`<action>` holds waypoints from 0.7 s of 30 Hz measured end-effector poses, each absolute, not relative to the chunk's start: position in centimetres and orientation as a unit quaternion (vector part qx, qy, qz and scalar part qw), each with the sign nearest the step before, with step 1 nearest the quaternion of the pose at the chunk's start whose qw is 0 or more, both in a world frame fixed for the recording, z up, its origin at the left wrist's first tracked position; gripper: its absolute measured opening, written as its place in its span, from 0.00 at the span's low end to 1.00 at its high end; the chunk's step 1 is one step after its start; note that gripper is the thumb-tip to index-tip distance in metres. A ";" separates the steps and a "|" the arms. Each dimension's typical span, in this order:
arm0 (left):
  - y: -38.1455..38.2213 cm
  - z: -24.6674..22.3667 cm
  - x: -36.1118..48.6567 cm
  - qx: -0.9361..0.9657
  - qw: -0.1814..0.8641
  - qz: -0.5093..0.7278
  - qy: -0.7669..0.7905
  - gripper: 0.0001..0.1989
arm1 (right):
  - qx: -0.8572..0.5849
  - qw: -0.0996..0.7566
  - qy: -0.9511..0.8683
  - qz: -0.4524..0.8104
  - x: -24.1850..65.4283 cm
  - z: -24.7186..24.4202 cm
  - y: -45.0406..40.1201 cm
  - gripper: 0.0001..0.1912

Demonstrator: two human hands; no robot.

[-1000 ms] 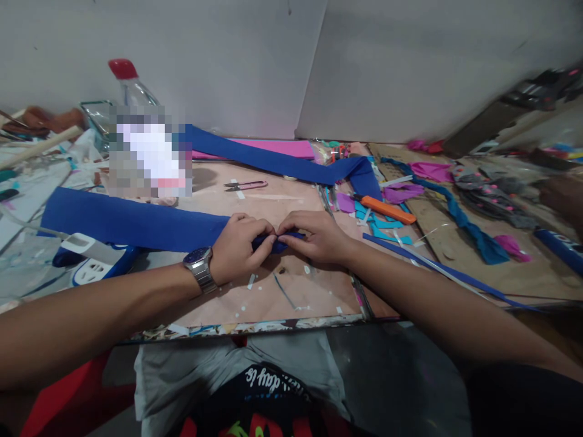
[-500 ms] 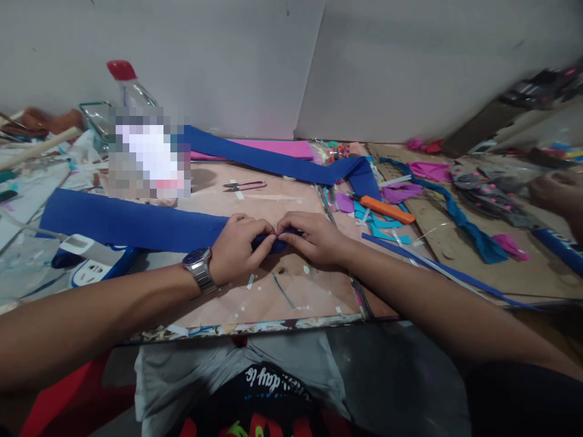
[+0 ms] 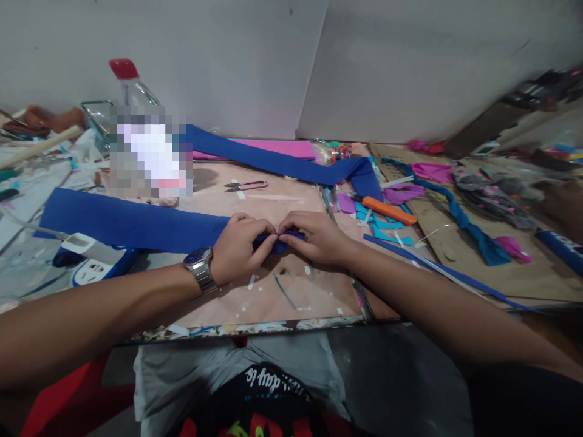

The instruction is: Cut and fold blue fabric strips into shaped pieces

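Note:
Over the middle of the table, my left hand [image 3: 241,246] and my right hand [image 3: 314,237] meet, their thumbs and forefingers pinched on a blue fabric strip [image 3: 132,218]. The strip runs flat to the left from under my left hand, and its end between my fingers is bunched or folded. My fingers hide most of that folded part. A metal watch sits on my left wrist. Behind my hands lie small pink-handled thread snips [image 3: 246,186]. Another blue strip [image 3: 273,162] stretches across the back and folds over at the right.
A red-capped bottle [image 3: 124,68], partly blurred out, stands at the back left. A white plug and power strip [image 3: 93,267] lie at left. To the right are an orange cutter [image 3: 389,210], fabric scraps, a twisted teal strip [image 3: 460,221] and cardboard. Another person's hand [image 3: 558,200] shows at far right.
The view has shifted very slightly. Both hands keep their pinch on the blue strip, with a bit more blue showing by my right fingers.

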State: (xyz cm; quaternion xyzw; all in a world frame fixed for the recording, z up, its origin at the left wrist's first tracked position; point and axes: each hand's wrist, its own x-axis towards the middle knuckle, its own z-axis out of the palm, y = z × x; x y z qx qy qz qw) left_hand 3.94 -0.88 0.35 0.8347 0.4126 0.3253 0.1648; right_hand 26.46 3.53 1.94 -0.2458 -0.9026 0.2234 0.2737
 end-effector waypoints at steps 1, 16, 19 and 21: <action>-0.9 0.4 4.0 0.835 0.165 0.326 0.413 0.09 | -0.244 0.277 -0.903 0.222 26.5 1.9 3.5 0.04; -1.0 0.4 4.0 0.837 0.167 0.326 0.407 0.11 | -0.236 0.258 -0.909 0.227 26.6 1.8 3.5 0.04; -0.9 0.4 4.0 0.839 0.168 0.328 0.401 0.11 | -0.229 0.246 -0.912 0.233 26.6 1.7 3.5 0.04; -0.9 0.3 4.0 0.840 0.170 0.328 0.398 0.11 | -0.227 0.240 -0.914 0.238 26.6 1.6 3.5 0.04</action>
